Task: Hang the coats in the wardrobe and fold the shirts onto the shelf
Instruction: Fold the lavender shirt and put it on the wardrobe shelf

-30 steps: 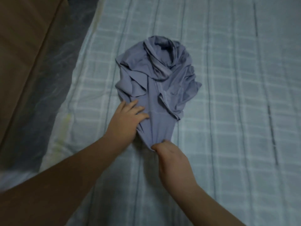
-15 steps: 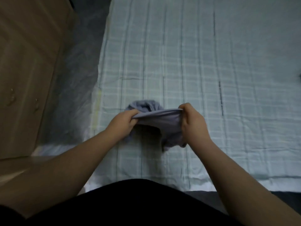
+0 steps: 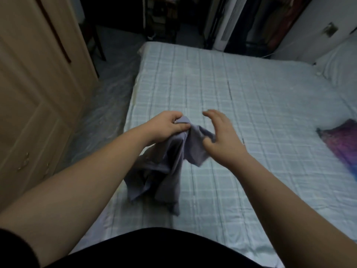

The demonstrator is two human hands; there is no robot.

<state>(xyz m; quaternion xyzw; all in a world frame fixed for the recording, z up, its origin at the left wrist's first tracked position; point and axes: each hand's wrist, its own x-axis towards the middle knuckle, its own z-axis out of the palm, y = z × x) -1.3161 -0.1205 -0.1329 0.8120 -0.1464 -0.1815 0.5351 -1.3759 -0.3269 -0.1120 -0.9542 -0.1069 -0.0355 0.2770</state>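
Observation:
A grey-purple shirt (image 3: 164, 171) hangs bunched above the bed, its lower end trailing down near the sheet. My left hand (image 3: 168, 125) grips its top edge in curled fingers. My right hand (image 3: 220, 136) hovers just to the right of the cloth with fingers spread and relaxed, the thumb close to a fold, holding nothing.
The bed (image 3: 251, 93) with a pale checked sheet fills the middle. A beige wardrobe (image 3: 34, 84) stands on the left across a narrow floor strip. A purple-pink garment (image 3: 343, 140) lies at the bed's right edge, and a pillow (image 3: 340, 64) at the far right.
The shirt has been lifted off the bed. My right hand has let go of it and opened; my left hand still holds the edge. The view has tilted up to show the room.

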